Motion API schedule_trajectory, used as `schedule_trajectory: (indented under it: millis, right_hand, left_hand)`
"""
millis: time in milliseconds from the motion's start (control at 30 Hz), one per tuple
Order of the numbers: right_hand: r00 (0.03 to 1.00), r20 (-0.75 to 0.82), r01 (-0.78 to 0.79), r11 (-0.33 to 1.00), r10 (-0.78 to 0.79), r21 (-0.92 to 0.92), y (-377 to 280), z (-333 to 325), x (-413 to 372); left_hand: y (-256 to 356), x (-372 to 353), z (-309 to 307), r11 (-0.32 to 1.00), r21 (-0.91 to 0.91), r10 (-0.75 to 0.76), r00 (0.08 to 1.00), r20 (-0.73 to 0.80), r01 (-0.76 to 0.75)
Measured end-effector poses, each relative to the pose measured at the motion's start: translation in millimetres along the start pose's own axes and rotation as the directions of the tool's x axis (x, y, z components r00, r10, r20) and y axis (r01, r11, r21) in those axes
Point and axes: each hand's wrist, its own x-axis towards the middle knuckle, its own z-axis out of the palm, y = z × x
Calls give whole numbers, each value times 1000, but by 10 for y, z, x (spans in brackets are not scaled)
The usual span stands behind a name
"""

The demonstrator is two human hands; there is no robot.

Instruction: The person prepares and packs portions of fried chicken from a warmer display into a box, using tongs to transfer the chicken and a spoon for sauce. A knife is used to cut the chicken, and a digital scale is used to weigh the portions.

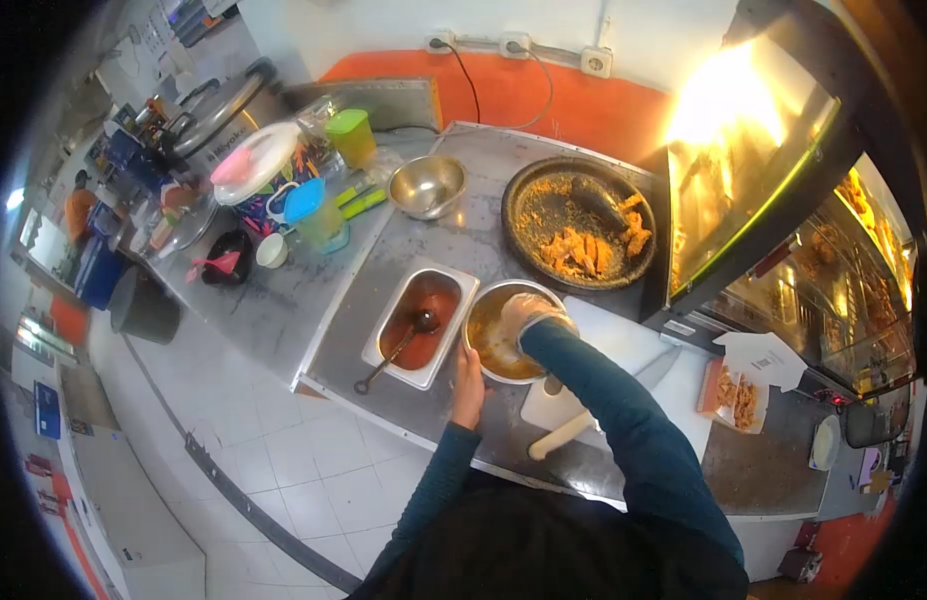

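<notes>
Head view: the stainless counter (463, 250) carries a round steel bowl (508, 376) standing just inside its near edge, roughly midway along. The bowl sits upright with its mouth facing up and orange-brown sauce inside. It is round, so no end leads.

The left hand (470, 385) lies against the bowl's near-left rim. Its fingers point away from the person and wrap the outer wall, grasping the bowl. The left forearm, in a dark teal sleeve, rises from the near edge almost straight toward the bowl.

The right hand (524, 310), in a clear glove, is down inside the bowl on its far-right side. The wrist is bent and the fingers turn downward into the sauce. I cannot tell whether it clasps anything. The right forearm crosses the bowl's right rim on a slant from the near right.

A rectangular pan (468, 300) of red sauce sits just beside the bowl on the left. The ladle (393, 350) in it runs its handle toward the near-left corner. A white cutting board (623, 345) lies to the right of the bowl. A dark round tray (518, 200) with fried pieces (578, 250) sits toward the far edge.
</notes>
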Motion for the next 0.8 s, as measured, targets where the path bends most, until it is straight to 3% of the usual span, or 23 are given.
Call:
schedule_trajectory:
  millis: [33,100,133,200,267,333,400,433,500,533,567,600,633,667,700,733,767,800]
  right_hand:
    - [1000,-1,0,1000,0,-7,-69,8,33]
    - [968,153,232,945,-200,-230,-173,105,98]
    - [959,110,282,919,-261,-276,-24,736,564]
    - [954,162,287,921,-251,-264,8,1127,668]
    - [948,213,285,926,-235,-249,87,1281,636]
    - [889,120,450,795,-441,-407,230,1167,494]
    - [768,65,555,612,-637,-564,310,961,343]
    - [771,74,554,610,-632,-566,308,817,343]
    - [825,442,560,613,-352,-557,230,433,341]
    - [890,345,456,619,-300,-640,81,230,171]
    - [888,351,459,616,-298,-640,56,282,184]
    - [907,153,407,719,-393,-564,52,374,204]
    - [893,-61,372,806,-447,-461,55,459,194]
    - [761,-289,290,704,-580,-649,61,542,68]
    - [762,-289,291,705,-580,-647,57,543,83]
    - [925,-139,263,859,-354,-439,61,535,107]
    - [988,80,149,961,-134,-233,63,517,114]
    - [985,88,162,963,-146,-215,137,601,157]
  left_hand:
    - [-192,142,-51,995,36,-90,996,20,89]
    - [-20,36,-19,998,-20,-60,995,78,62]
    - [51,6,-33,997,-29,-69,995,76,71]
    - [140,-17,-41,940,-272,-157,969,189,206]
    - [176,-37,-44,918,-331,-151,966,212,216]
    - [122,8,-46,900,-398,-78,965,252,177]
    - [110,27,-57,898,-399,-84,963,258,185]
    - [112,39,-60,901,-393,-83,963,258,183]
    - [176,22,-46,896,-404,-90,967,237,182]
    - [246,-17,-44,905,-385,-97,968,230,182]
    - [270,-47,-41,914,-363,-105,969,224,183]
    - [238,-44,-28,914,-380,-63,976,211,141]
    - [199,-42,-10,913,-381,-66,975,210,144]
    - [147,-33,10,915,-386,-49,984,172,113]
    - [97,-17,18,918,-389,-31,991,134,81]
    - [50,2,30,918,-387,-35,990,133,84]
    - [0,25,56,919,-386,-41,993,111,81]
    - [-31,24,92,918,-387,-49,995,90,81]
